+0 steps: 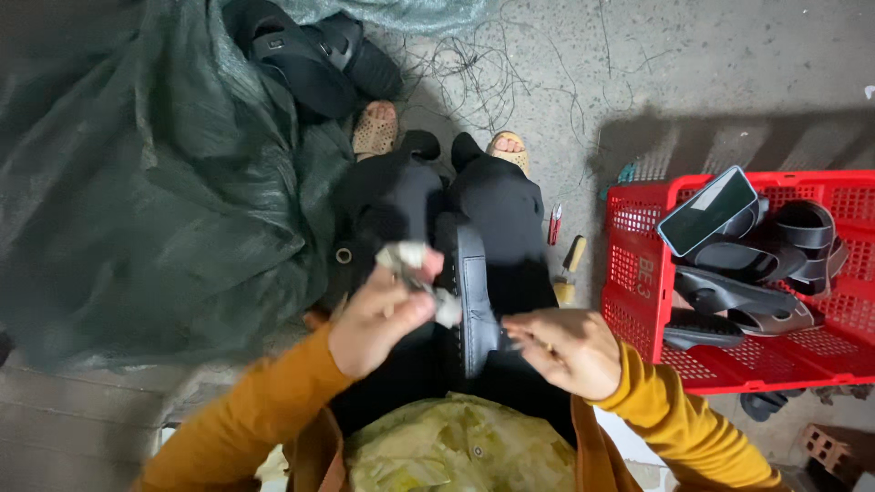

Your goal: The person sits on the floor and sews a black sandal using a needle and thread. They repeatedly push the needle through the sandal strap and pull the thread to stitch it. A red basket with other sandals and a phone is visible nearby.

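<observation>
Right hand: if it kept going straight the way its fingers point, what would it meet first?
Probably the black shoe sole on the lap: the right hand points left at its edge, almost touching it, though depth is unclear.

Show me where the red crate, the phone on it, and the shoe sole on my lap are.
red crate (pixel 638 264), head view, on its left wall.
phone (pixel 708 210), head view, middle of its screen.
shoe sole (pixel 472 292), head view, middle of its dark surface.
</observation>
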